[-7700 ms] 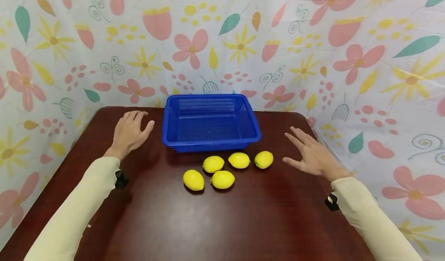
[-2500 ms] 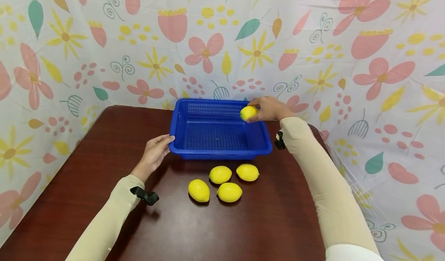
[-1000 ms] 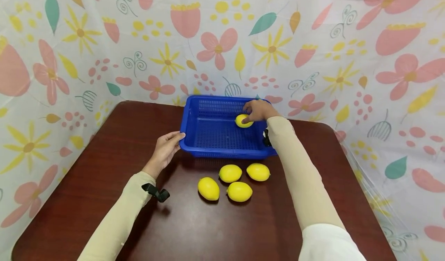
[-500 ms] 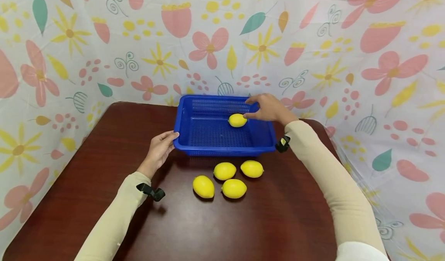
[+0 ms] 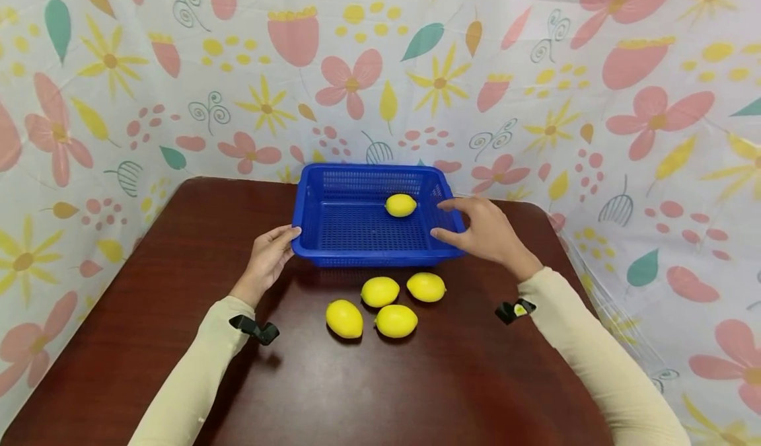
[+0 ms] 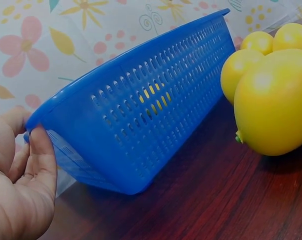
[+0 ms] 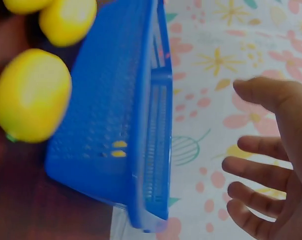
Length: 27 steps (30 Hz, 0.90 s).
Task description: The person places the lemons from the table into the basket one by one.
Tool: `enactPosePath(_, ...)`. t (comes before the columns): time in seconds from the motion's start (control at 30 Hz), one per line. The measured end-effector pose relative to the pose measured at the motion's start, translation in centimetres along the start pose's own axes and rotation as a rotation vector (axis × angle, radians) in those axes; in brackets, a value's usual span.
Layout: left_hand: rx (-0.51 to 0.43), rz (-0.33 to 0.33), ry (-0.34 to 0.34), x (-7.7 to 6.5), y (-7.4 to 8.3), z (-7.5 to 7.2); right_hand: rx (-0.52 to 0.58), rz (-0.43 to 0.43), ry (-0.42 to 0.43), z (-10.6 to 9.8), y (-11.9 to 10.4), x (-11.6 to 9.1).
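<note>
A blue plastic basket (image 5: 380,254) with slotted walls stands at the back of the table. One lemon (image 5: 401,205) lies inside it, toward the back right. My left hand (image 5: 269,261) grips the basket's left rim between thumb and fingers; the left wrist view shows the fingers (image 6: 41,150) curled under that rim. Over the basket's right end hovers my right hand (image 5: 484,229), its thumb and fingers spread apart with nothing between them. In front of the basket several lemons (image 5: 396,321) lie grouped on the table, and the nearest one (image 6: 273,102) looms large in the left wrist view.
The dark red-brown wooden table (image 5: 357,393) bears all of this. A white curtain (image 5: 351,30) printed with flowers hangs right behind the basket and along both sides. Black straps (image 5: 254,329) sit on both wrists.
My left hand went from beside the basket to its rim. My right hand carried a lemon into the basket, let it go and moved back toward the right rim.
</note>
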<state>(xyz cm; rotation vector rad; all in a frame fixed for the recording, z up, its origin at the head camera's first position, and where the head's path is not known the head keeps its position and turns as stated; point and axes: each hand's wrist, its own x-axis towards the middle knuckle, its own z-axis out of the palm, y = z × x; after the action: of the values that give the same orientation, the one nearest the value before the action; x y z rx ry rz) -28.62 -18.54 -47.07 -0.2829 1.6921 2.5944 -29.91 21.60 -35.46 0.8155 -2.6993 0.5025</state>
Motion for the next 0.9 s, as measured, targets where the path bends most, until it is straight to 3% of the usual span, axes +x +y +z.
enactPosePath(0.2, 0.010, -0.005, -0.019, 0.0, 0.0, 0.0, 0.042, 0.017, 0.125, 0.7, -1.1, -4.0)
enactPosePath(0.37, -0.020, -0.014, -0.015, 0.0, -0.1, 0.0, 0.047, 0.030, 0.175, 2.0, -1.9, -6.6)
enactPosePath(0.63, -0.042, -0.014, -0.011, -0.1, -0.1, 0.1, 0.065, 0.099, 0.129, 4.7, -2.3, -8.6)
enactPosePath(0.9, -0.065, -0.012, -0.006, 0.0, -0.2, 0.1, 0.003, 0.155, 0.058, 7.5, -1.6, -9.6)
